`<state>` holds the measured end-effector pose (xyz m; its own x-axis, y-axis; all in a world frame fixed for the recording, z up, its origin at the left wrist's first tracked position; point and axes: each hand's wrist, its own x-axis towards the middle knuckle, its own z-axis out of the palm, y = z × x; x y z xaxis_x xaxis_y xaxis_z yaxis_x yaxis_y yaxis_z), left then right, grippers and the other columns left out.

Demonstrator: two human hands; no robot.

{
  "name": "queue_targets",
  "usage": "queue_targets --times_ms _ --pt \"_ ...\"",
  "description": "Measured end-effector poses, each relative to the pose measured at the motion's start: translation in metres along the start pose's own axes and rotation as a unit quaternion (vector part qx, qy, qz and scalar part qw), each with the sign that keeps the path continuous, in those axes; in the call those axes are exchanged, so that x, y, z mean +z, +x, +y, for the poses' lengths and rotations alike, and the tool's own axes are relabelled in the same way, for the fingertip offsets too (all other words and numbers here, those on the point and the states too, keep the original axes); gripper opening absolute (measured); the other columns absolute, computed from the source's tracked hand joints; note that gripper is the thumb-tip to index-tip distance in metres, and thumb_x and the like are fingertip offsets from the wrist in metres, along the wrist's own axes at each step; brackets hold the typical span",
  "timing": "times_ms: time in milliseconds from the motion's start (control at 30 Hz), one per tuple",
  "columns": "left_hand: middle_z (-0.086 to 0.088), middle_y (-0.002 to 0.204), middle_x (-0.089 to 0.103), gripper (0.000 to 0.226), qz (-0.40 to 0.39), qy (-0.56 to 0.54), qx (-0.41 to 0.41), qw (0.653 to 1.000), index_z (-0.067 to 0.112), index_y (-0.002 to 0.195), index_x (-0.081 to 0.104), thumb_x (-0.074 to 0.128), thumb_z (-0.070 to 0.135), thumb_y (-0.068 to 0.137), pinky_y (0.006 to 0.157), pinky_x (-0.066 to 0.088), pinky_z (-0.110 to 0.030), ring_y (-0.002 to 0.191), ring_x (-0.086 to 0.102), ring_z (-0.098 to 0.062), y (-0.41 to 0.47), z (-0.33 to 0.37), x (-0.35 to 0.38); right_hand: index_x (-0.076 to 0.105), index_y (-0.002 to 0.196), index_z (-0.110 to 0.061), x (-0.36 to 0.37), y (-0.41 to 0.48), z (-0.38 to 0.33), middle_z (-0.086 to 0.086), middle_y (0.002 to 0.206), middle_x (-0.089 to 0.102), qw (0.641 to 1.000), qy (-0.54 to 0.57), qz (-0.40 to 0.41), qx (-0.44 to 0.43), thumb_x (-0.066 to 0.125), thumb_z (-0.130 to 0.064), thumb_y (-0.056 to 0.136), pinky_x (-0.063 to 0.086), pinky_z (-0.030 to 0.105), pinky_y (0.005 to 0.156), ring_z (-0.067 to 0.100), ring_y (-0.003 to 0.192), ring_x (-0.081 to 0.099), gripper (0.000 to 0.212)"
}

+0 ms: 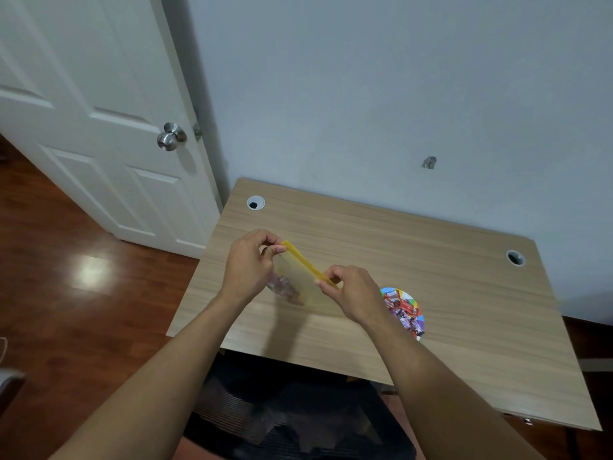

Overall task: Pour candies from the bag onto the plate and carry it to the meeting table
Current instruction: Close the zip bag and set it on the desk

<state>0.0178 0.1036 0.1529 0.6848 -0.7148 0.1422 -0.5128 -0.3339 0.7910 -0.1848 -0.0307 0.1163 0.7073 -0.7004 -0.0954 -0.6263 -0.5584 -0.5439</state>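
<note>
You have one desk (431,293) in front of you, pushed against the wall, with one white door (99,127) off its left end and one dark chair (298,410) tucked under its near edge. The desk top has two round cable holes (255,203), one at each far corner. On it sits one colourful plate (418,322), near the front edge and towards the middle, with wrapped candies (399,305) piled on it; your right forearm hides its left part, so the candies cannot be counted.

You hold one clear bag (298,283) with a yellow strip along its top, above the desk and just left of the plate. The strip runs slantwise between your two hands, and the bag hangs below it with a few candies blurred in its lower left corner.

Your left hand (248,263) pinches the far end of the strip, thumb and fingertips pressed together on it, back of the hand towards you. Your right hand (351,290) pinches the near end the same way, beside the plate. Both forearms are bare and reach forward over the chair, wrists bent slightly inward.
</note>
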Motion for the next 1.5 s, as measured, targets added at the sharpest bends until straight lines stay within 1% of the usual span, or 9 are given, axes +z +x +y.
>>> queue_targets --times_ms 167,267,500,800,967,1033,1267,1367,1500 --pt "0.005 0.088 0.077 0.006 0.017 -0.005 -0.010 1.000 0.013 0.087 0.079 0.079 0.009 0.091 0.078 0.043 -0.003 0.089 0.069 -0.014 0.006 -0.003 -0.010 0.082 0.102 -0.028 -0.001 -0.003 0.003 -0.003 0.100 0.079 1.000 -0.003 0.000 0.003 0.073 -0.053 0.097 0.055 0.041 0.083 0.022 0.098 0.068 0.027" --pt "0.005 0.089 0.076 0.003 0.026 -0.013 -0.021 0.999 0.012 0.090 0.081 0.080 0.010 0.092 0.077 0.041 0.001 0.089 0.068 -0.013 0.011 -0.005 -0.016 0.081 0.101 -0.030 0.000 -0.003 0.005 -0.002 0.100 0.077 1.000 0.002 -0.005 0.011 0.072 -0.053 0.097 0.054 0.040 0.082 0.021 0.098 0.067 0.025" --pt "0.004 0.088 0.078 0.002 0.035 -0.037 -0.048 0.998 0.014 0.091 0.081 0.080 0.014 0.093 0.071 0.042 -0.001 0.083 0.068 -0.010 0.017 -0.015 -0.022 0.081 0.101 -0.030 0.005 -0.006 0.011 -0.006 0.097 0.078 1.000 0.003 -0.005 0.011 0.072 -0.055 0.097 0.056 0.041 0.083 0.019 0.096 0.067 0.026" --pt "-0.002 0.085 0.079 0.006 0.042 -0.079 -0.112 0.990 0.016 0.090 0.079 0.078 0.018 0.096 0.069 0.049 -0.022 0.075 0.066 -0.014 0.017 -0.034 -0.017 0.082 0.096 -0.025 0.005 -0.011 0.018 -0.010 0.088 0.077 0.998 0.052 0.038 -0.001 0.076 -0.045 0.099 0.052 0.034 0.078 0.012 0.085 0.068 0.022" --pt "0.013 0.084 0.075 0.010 0.034 -0.113 -0.150 0.982 0.022 0.089 0.076 0.077 0.016 0.098 0.073 0.047 -0.011 0.079 0.067 -0.002 0.013 -0.046 -0.009 0.080 0.100 -0.021 0.006 -0.007 0.022 -0.006 0.091 0.076 0.999 0.036 0.038 -0.014 0.070 -0.040 0.103 0.044 0.034 0.078 0.012 0.086 0.057 0.022" --pt "0.010 0.082 0.074 0.009 0.028 -0.122 -0.172 0.977 0.021 0.090 0.076 0.076 0.017 0.098 0.072 0.047 -0.018 0.074 0.064 -0.004 0.011 -0.052 -0.004 0.078 0.100 -0.021 0.007 -0.005 0.025 -0.005 0.092 0.076 0.999 0.019 0.032 -0.013 0.067 -0.041 0.104 0.049 0.038 0.080 0.015 0.089 0.060 0.023" --pt "-0.001 0.088 0.080 0.018 -0.026 -0.119 -0.211 0.970 0.013 0.088 0.078 0.070 0.019 0.103 0.075 0.046 -0.013 0.082 0.069 -0.005 -0.002 -0.071 0.018 0.077 0.100 -0.021 0.006 0.004 0.041 0.003 0.092 0.075 0.999 -0.045 0.013 0.017 0.063 -0.052 0.104 0.055 0.043 0.082 0.026 0.097 0.066 0.035" --pt "-0.006 0.091 0.080 0.024 -0.061 -0.071 -0.217 0.972 0.006 0.091 0.077 0.066 0.021 0.105 0.063 0.042 -0.005 0.079 0.066 -0.014 -0.006 -0.084 0.030 0.076 0.098 -0.021 0.010 0.007 0.051 0.002 0.090 0.077 0.998 -0.052 -0.004 0.019 0.063 -0.054 0.103 0.055 0.043 0.081 0.026 0.095 0.065 0.036" --pt "-0.007 0.083 0.071 0.024 -0.077 -0.047 -0.218 0.972 0.002 0.095 0.072 0.065 0.022 0.107 0.057 0.040 -0.012 0.074 0.058 -0.020 -0.002 -0.096 0.047 0.073 0.091 -0.022 0.017 0.016 0.060 0.002 0.085 0.075 0.998 -0.062 -0.020 0.018 0.064 -0.051 0.103 0.054 0.042 0.078 0.028 0.092 0.066 0.033"
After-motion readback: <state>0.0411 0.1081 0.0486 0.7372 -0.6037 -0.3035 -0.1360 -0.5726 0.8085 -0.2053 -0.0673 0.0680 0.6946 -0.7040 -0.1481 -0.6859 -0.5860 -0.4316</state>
